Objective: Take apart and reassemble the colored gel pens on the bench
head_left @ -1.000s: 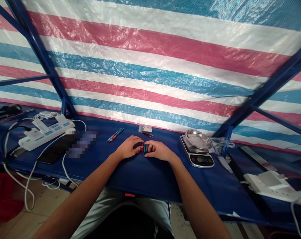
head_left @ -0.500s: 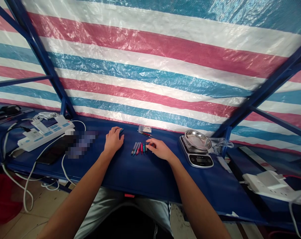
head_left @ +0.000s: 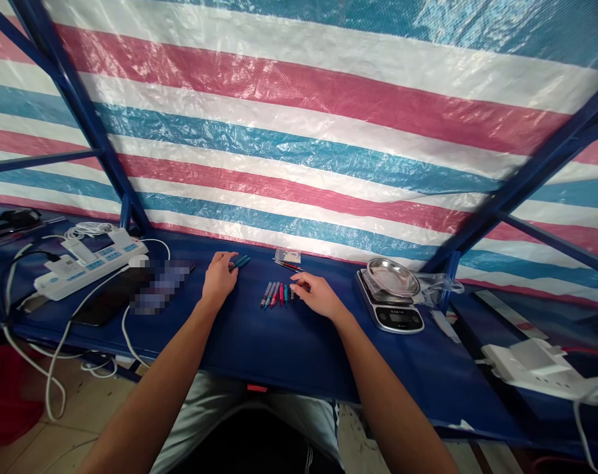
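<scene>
Two slim plastic pens (head_left: 240,262) are being held or touched at the tips of the left hand (head_left: 220,276), near the upper middle of the counter (head_left: 259,342); whether the spread fingers (head_left: 228,258) are clamped on them cannot be told. A row of slender pens (head_left: 276,294) is being approached by the right hand (head_left: 319,295), its curved fingers (head_left: 296,280) being kept apart just beside them on the woven blue cloth. A steel dish (head_left: 392,276) is being carried by a digital scale (head_left: 388,317) at right.
</scene>
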Demonstrator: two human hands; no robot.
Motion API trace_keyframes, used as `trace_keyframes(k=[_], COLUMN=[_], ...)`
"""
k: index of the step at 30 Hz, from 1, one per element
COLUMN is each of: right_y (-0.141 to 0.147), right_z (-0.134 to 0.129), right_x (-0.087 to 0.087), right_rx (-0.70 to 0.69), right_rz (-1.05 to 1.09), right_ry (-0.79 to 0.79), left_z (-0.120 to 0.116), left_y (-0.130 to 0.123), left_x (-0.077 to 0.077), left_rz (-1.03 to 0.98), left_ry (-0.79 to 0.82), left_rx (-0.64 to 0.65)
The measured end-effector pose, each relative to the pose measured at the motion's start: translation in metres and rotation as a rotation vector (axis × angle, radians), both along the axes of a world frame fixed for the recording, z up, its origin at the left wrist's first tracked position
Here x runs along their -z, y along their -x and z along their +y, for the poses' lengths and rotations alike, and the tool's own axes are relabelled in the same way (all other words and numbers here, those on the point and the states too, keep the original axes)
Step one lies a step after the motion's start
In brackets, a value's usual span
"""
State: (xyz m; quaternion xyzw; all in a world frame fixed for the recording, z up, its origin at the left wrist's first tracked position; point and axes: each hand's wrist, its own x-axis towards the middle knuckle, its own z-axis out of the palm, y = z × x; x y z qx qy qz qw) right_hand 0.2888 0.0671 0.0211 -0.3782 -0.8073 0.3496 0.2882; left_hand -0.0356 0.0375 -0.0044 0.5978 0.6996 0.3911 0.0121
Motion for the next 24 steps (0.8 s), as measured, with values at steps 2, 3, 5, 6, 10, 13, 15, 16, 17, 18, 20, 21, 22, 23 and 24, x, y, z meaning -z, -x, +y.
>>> trace_keyframes(k=[2, 3, 5, 6, 10, 13, 15, 16, 17, 18, 20, 21, 22, 23, 24], right_y=[0.000, 0.000, -0.001, -0.001, -0.001, 0.002, 0.006, 0.008, 0.010, 0.012, 0.013, 0.013, 0.012, 0.011, 0.010], right_z=[0.000, 0.000, 0.000, 0.000, 0.001, 0.000, -0.002, -0.002, -0.002, -0.003, -0.002, -0.001, 0.000, 0.001, 0.002], right_x=[0.000, 0.000, 0.001, 0.001, 0.001, 0.000, 0.000, 0.001, 0.001, 0.002, 0.003, 0.003, 0.003, 0.002, 0.001], right_rx=[-0.002, -0.005, -0.010, -0.012, 0.004, 0.045, 0.069, 0.064, 0.044, 0.012, -0.046, -0.056, -0.048, -0.025, 0.003], right_rz=[-0.002, -0.004, -0.007, -0.008, 0.005, 0.067, 0.153, 0.205, 0.253, 0.291, 0.335, 0.346, 0.358, 0.375, 0.395], right_ry=[-0.002, -0.001, 0.002, 0.003, -0.011, -0.045, -0.030, 0.001, 0.047, 0.099, 0.189, 0.219, 0.241, 0.258, 0.270], left_z=[0.000, 0.001, 0.001, 0.001, -0.002, -0.007, -0.011, -0.013, -0.014, -0.015, -0.017, -0.016, -0.016, -0.015, -0.013], left_y=[0.001, 0.002, 0.004, 0.004, -0.001, -0.018, -0.034, -0.042, -0.050, -0.057, -0.066, -0.068, -0.069, -0.068, -0.067], left_x=[-0.001, -0.001, -0.002, -0.003, -0.009, -0.017, -0.021, -0.023, -0.023, -0.023, -0.021, -0.020, -0.018, -0.016, -0.014], left_rz=[-0.028, -0.043, -0.078, -0.093, -0.119, -0.136, -0.153, -0.160, -0.166, -0.172, -0.191, -0.200, -0.213, -0.235, -0.275], left_ry=[-0.006, -0.003, 0.001, 0.000, -0.060, -0.164, -0.192, -0.195, -0.199, -0.202, -0.199, -0.192, -0.180, -0.162, -0.140], left_rx=[0.001, 0.004, 0.015, 0.019, 0.038, 0.218, 0.413, 0.512, 0.598, 0.664, 0.732, 0.731, 0.710, 0.677, 0.639])
